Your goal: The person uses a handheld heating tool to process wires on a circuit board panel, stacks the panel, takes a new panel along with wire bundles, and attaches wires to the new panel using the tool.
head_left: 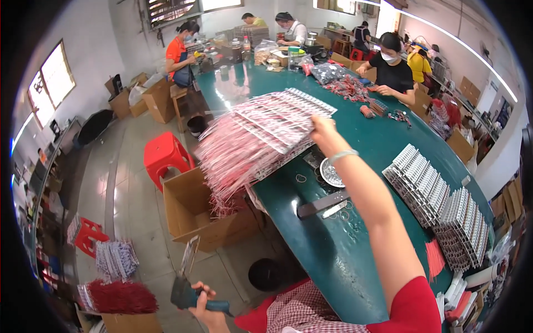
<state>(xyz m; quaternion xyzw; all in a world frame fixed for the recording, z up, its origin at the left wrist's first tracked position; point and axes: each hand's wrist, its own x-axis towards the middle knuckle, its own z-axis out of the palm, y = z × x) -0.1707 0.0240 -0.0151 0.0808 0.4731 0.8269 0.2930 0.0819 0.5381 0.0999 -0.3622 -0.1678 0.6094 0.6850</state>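
Observation:
My right hand (325, 133) reaches across the table, its fingers closed on the edge of a white slotted strip (277, 143). That strip belongs to a blurred stack of strips with many thin red and white wires (236, 150) hanging from them over the table's left edge. Below the wires stands an open cardboard box (186, 208), and some wire ends dip into it. Low at the left, my left hand (206, 308) is wrapped around the handle of a dark teal hand tool with metal prongs (186, 288), held off the table above the floor.
On the green table (355, 266) lie a dark flat bar (322, 204), a white bowl of small metal parts (331, 173) and stacked strip racks (444, 205). A red stool (166, 155) and a black bin (265, 275) stand on the floor. Several people work around the table.

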